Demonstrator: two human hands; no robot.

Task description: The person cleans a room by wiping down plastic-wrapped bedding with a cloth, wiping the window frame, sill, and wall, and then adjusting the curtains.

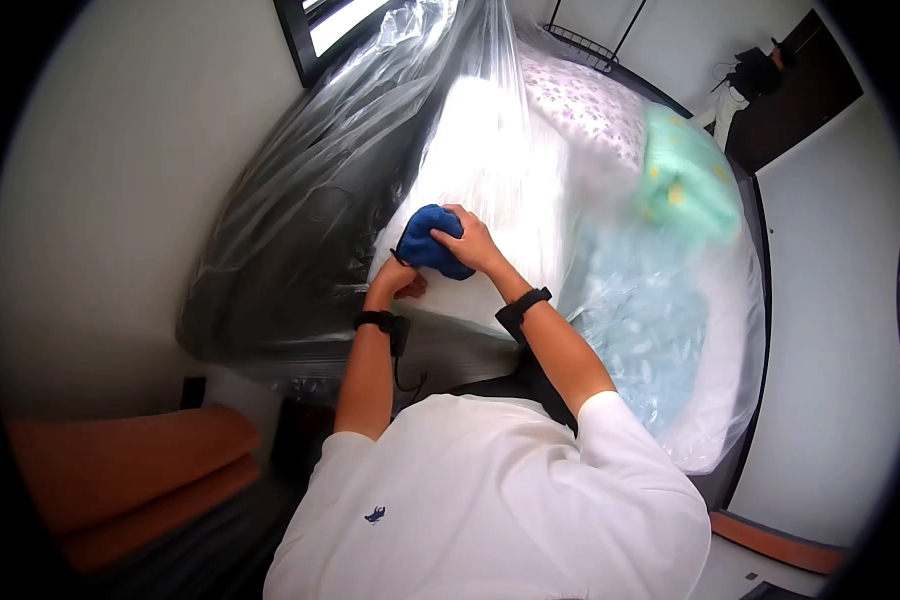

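Note:
A dark blue folded cloth or soft pouch (433, 243) is held up above the bed, in front of my body. My right hand (470, 243) is closed on its right side, thumb lying across the front. My left hand (402, 280) is at its lower left edge, fingers curled under, beside a small dark loop or trim; its grip is partly hidden. Beneath both hands lies a white mattress or bedding surface (490, 180), with clear plastic sheeting (320, 170) draped over the bed.
Under the plastic lie a floral pillow (595, 110), a green pillow (690, 170) and pale blue bedding (640, 320). Orange padded furniture (140, 460) stands at lower left. Another person (745, 85) is by the dark door at upper right. A window (340, 25) is at the top.

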